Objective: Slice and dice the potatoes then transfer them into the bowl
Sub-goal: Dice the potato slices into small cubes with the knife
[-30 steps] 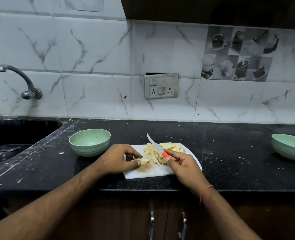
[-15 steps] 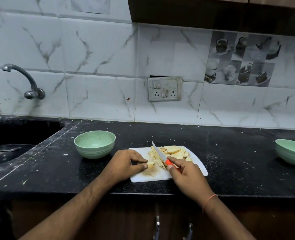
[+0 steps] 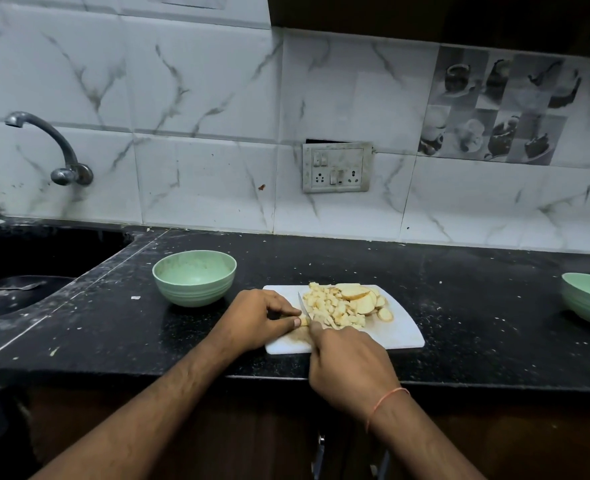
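Black desk (image 3: 460,306) carries my white cutting board (image 3: 401,336), a green bowl (image 3: 194,278) just left of it. No legible writing anywhere. Diced potatoes (image 3: 335,311) and slices (image 3: 363,299) sit heaped on the board. My right grip (image 3: 350,368) is clamped on the knife (image 3: 303,306), now lowered against the piece my left grip (image 3: 262,320) pins; the orange handle is now covered.

Home kitchen: tiled wall (image 3: 200,98), tap (image 3: 61,157), sink (image 3: 27,271), black counter (image 3: 460,306).
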Demonstrator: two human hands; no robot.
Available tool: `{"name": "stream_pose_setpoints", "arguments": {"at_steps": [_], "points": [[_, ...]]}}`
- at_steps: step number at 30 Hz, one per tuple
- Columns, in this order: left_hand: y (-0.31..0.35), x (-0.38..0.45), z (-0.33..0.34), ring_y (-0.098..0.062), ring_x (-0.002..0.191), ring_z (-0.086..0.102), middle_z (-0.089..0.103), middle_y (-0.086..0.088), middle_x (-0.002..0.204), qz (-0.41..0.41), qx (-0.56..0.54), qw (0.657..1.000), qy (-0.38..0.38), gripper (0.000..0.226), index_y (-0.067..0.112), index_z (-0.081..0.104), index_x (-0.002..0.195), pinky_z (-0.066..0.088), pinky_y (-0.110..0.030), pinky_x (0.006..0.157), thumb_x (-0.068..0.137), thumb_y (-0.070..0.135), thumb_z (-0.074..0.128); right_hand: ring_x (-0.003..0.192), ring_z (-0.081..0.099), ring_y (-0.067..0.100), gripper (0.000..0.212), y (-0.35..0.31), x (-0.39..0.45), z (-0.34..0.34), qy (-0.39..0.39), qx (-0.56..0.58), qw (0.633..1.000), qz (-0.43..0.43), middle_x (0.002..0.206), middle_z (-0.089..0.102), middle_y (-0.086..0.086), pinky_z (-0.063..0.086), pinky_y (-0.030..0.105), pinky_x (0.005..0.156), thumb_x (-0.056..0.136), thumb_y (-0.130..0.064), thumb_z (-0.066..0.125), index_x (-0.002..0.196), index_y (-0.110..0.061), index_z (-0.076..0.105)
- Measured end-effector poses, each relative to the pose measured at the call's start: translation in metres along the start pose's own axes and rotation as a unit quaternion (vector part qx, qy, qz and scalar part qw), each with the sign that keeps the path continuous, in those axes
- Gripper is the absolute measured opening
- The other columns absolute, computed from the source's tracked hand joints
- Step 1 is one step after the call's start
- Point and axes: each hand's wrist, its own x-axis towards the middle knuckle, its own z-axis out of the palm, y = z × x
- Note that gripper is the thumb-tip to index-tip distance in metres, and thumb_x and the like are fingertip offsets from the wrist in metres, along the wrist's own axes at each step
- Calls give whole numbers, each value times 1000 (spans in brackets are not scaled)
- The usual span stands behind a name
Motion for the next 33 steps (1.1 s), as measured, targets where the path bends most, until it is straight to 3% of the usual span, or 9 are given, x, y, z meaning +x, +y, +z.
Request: {"name": "stream_pose_setpoints", "arguments": {"at_steps": [6, 12, 15, 18, 22, 25, 28, 33], "points": [[1, 0, 0, 10, 93, 70, 79, 23, 94, -21, 0, 1000, -6, 17, 34, 87, 97, 47, -5, 81, 82, 29, 91, 103, 61, 30, 48, 8, -11, -16, -61, -28, 997, -41, 108, 66, 8, 39, 35, 72, 102, -30, 43, 149, -25, 43], [3, -1, -2, 8, 90, 70, 79, 23, 95, -37, -1, 999, -5, 21, 38, 85, 101, 48, -7, 79, 81, 36, 92, 92, 62, 28, 34, 21, -19, -27, -29, -33, 998, -43, 92, 64, 3, 46, 37, 69, 102, -34, 40, 134, -29, 53], [4, -3, -4, 7, 82, 68, 77, 23, 88, -54, 0, 999, 5, 32, 42, 82, 107, 45, -6, 71, 77, 45, 92, 92, 63, 26, 37, 20, -18, -26, -16, 7, 999, -37, 92, 66, 1, 51, 38, 74, 103, -35, 39, 136, -30, 54], [3, -4, -6, 5, 85, 70, 77, 24, 89, -66, -21, 998, 6, 35, 41, 82, 110, 48, -8, 73, 77, 52, 90, 92, 60, 23, 39, 18, -15, -26, -2, 34, 999, -29, 91, 64, -1, 52, 38, 76, 104, -35, 40, 140, -32, 53], [3, -3, -6, 5, 84, 71, 78, 24, 90, -69, -18, 997, 2, 30, 34, 84, 106, 47, -8, 72, 78, 39, 91, 85, 56, 22, 40, 12, -10, -27, 0, 53, 998, -19, 92, 64, 0, 54, 39, 77, 103, -33, 40, 141, -30, 53], [2, -3, -4, 9, 81, 69, 78, 21, 88, -64, -3, 998, 5, 22, 33, 86, 98, 46, -7, 70, 77, 36, 93, 96, 62, 25, 37, 9, -7, -26, -3, 53, 998, -18, 103, 68, 2, 55, 40, 82, 102, -33, 41, 135, -27, 57], [-1, -2, -4, 8, 85, 72, 78, 21, 88, -73, -14, 997, 6, 18, 35, 86, 92, 53, -12, 77, 76, 37, 94, 99, 62, 25, 37, 5, -4, -23, -12, 45, 999, -24, 106, 68, 3, 52, 38, 80, 101, -32, 41, 135, -27, 58], [-4, 0, -3, 9, 87, 72, 79, 23, 89, -79, -25, 997, -5, 16, 33, 87, 92, 55, -14, 84, 77, 31, 94, 103, 61, 27, 45, 2, 2, -11, -30, 16, 999, -34, 110, 67, 4, 47, 36, 76, 101, -29, 42, 145, -27, 48]]}}
